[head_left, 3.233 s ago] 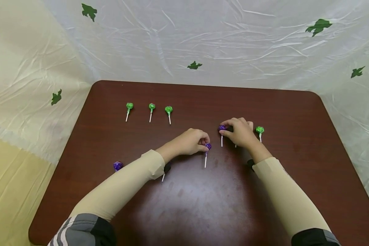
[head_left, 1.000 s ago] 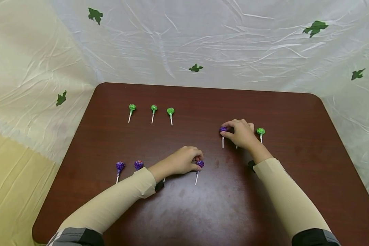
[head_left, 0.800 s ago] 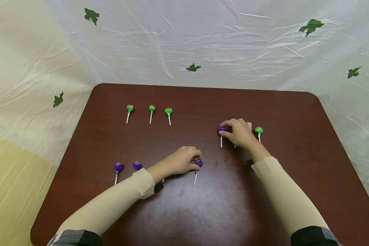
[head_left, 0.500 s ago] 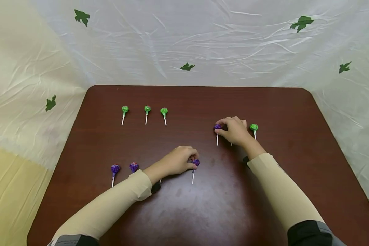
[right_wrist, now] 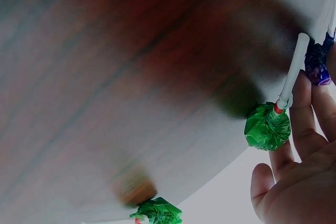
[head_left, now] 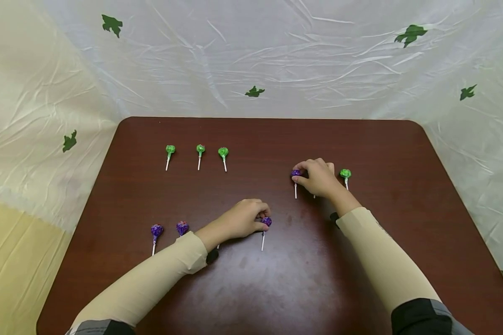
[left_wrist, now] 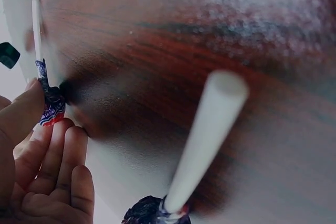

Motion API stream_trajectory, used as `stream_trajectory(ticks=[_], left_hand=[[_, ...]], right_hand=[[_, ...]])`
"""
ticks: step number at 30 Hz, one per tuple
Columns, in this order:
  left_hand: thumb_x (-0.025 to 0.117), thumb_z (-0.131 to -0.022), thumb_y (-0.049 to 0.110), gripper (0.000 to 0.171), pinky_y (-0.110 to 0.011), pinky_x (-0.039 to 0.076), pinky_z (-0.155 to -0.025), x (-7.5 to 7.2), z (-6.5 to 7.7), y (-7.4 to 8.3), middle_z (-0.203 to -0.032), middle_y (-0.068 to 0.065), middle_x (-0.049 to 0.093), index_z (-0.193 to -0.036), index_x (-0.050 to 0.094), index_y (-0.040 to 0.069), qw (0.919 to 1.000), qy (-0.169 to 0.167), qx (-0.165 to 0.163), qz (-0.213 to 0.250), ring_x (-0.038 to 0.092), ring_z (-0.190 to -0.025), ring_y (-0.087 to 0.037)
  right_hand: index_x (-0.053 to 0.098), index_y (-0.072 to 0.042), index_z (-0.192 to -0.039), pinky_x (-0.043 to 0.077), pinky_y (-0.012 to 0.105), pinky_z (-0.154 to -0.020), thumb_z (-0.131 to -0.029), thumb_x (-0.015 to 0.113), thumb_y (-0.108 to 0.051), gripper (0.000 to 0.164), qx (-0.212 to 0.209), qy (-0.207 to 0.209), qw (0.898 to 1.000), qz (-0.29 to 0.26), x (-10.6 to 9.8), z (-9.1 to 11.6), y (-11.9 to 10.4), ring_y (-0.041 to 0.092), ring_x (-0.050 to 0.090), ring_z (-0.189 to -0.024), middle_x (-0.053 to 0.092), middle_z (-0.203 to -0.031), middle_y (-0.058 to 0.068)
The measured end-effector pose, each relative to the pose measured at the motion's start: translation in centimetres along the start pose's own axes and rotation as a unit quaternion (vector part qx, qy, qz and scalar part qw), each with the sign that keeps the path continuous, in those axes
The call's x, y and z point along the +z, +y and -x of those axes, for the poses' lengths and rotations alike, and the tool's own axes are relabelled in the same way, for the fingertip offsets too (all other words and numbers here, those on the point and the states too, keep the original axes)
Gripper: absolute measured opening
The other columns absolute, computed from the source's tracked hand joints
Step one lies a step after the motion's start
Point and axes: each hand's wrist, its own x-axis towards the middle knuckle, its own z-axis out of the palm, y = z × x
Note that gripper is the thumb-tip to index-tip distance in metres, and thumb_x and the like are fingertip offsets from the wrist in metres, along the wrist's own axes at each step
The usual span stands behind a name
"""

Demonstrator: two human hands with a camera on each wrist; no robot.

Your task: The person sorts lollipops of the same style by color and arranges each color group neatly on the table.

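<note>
Has the left grip nearer the body than about three seconds ago, with a wider gap to the right grip. Pinches a purple lollipop there by the head, between thumb and fingers, drawn along to the new spot, stick pointing toward the near edge of the counter. Keeps the right grip in almost the same place, pinching a second purple lollipop by the head. Reveals, beside the left sleeve, a third purple lollipop covered earlier, just right of a fourth purple lollipop. Leaves three green lollipops unmoved in a row at the far left, and a fourth green lollipop to the right of the right grip. Differs barely from the view half a second old.

Looks crinkled and shiny at the head in the left grip: dark purple wrapper with red and white markings, twisted close around a white stick. Shows similar purple wrapping in the right grip, partly cut off in the right wrist view. Shows there too a fifth green lollipop just beside the fingers, glossy, with red at the neck. Cannot tell contact from a slight gap under either pinched head.
</note>
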Motion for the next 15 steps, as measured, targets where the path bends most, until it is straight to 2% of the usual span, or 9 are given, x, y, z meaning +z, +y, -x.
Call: stream_trajectory(ticks=[15], left_hand=[[0.079, -0.085, 0.029, 0.03, -0.03, 0.049, -0.083, 0.07, 0.03, -0.11, -0.097, -0.001, 0.065, -0.107, 0.068, 0.011, 1.0, -0.005, -0.001, -0.004, 0.059, -0.09, -0.012]], right_hand=[[0.068, -0.013, -0.122, 0.026, 0.055, -0.093, -0.097, 0.065, -0.03, 0.03, 0.001, 0.002, 1.0, 0.003, 0.0, -0.05, -0.07, 0.033, 0.046, -0.12, 0.068, -0.117, 0.009]])
